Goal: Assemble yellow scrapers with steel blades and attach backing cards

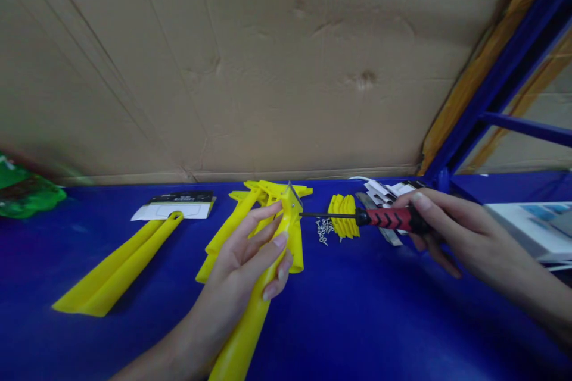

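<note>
Head: yellow pieces behind screwdriver

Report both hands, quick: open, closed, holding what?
Left hand: closed around a long yellow plastic metal-bladed scraper.
Right hand: closed on a red-and-black-handled screwdriver.

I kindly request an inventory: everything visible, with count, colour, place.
held scraper: 1, yellow, left hand
screwdriver: 1, red-black, right hand
similar handles: several, yellow, beyond left hand
screws: many, silver, centre
small plates: stack, yellow, beside screws
packets: several, white, behind screwdriver
long handles: apparently 2, yellow, left
card: 1, black-white, at their end
bundle: 1, green, far left
printed box: 1, white, right
table: 1, blue, beneath
cardboard: panels, brown, behind
strip: 1, orange, right
frame: 1, blue, right
left hand: 1, bare, centre
right hand: 1, bare, right
</note>
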Available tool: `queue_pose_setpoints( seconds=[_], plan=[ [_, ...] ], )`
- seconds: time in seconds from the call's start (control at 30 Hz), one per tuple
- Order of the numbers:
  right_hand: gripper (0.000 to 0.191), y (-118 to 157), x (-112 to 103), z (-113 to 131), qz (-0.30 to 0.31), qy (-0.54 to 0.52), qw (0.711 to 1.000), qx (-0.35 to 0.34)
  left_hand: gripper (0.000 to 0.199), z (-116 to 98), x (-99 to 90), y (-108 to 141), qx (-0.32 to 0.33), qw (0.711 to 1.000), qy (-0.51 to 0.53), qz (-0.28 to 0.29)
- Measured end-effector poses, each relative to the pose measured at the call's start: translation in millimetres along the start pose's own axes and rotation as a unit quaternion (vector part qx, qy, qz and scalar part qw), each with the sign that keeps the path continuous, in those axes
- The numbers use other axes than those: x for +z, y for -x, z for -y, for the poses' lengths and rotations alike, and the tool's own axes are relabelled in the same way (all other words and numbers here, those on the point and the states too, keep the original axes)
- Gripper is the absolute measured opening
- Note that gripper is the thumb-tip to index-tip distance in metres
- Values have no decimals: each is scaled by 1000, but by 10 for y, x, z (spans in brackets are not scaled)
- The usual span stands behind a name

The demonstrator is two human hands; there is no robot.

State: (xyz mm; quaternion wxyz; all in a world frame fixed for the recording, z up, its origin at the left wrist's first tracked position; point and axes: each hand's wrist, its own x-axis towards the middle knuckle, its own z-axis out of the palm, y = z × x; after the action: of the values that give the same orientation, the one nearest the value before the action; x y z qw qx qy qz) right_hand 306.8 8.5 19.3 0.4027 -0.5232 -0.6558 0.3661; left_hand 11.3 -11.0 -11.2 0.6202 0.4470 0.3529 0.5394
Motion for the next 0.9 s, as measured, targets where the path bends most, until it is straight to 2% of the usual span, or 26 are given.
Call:
queue_pose_setpoints(
  seconds=[0.13, 0.2, 0.27, 0.37, 0.43, 0.57, 0.63, 0.7, 0.9],
  plan=[
    [45, 13, -66, 59, -13, 28, 997, -69, 38, -30, 10, 11, -23, 1000, 3, -19],
    [38, 11, -75, 81, -24, 33, 996, -83, 39, -56, 37, 31, -39, 999, 4, -30],
    [34, -6, -62, 81, -21, 6, 998, -58, 41, -70, 66, 53, -39, 999, 6, -29],
    [43, -34, -32, 65, -14, -41, 999, 11, 40, -70, 95, 73, -26, 999, 5, -18],
    [47, -30, -27, 69, -8, -37, 999, 14, 39, -72, 100, 73, -23, 1000, 5, -17],
    [30, 36, -46, 101, -25, 52, 993, -103, 43, -88, 97, 54, -35, 999, -4, -42],
    [29, 69, -50, 93, -36, 79, 987, -134, 46, -90, 94, 47, -39, 998, -9, -44],
    [31, 86, -47, 67, -30, 56, 991, -118, 47, -86, 86, 42, -45, 998, -12, -43],
    [45, 62, -4, 49, 6, -63, 998, 23, 43, -79, 25, 19, -39, 998, -45, -4]
  ],
)
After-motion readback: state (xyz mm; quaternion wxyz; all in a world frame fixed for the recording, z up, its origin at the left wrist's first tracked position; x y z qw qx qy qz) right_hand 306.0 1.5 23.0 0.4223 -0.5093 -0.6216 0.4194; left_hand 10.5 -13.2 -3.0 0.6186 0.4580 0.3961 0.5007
